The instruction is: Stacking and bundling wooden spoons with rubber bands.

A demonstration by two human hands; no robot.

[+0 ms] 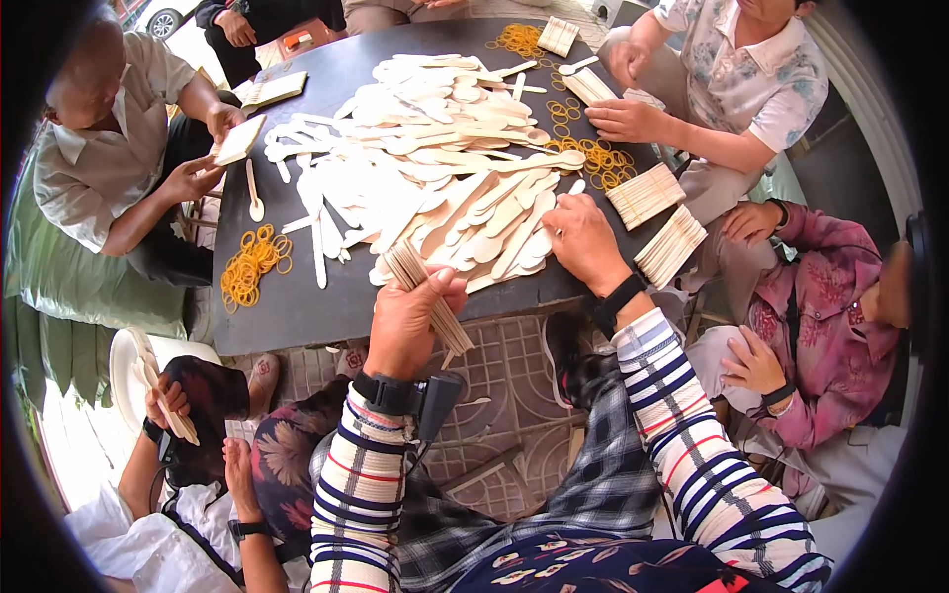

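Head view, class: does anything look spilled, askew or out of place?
Yes. A pale flat wooden stick lies on the tiled floor below the dark round table, apart from the loose heap of pale wooden spoons on top.

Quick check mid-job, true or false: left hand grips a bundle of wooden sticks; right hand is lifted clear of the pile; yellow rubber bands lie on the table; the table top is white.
1. The left hand grips a bundle of wooden sticks. True.
2. The right hand is lifted clear of the pile of wooden spoons. False: it rests on the pile's near edge.
3. Yellow rubber bands lie on the table. True.
4. The table top is white. False: it is dark.
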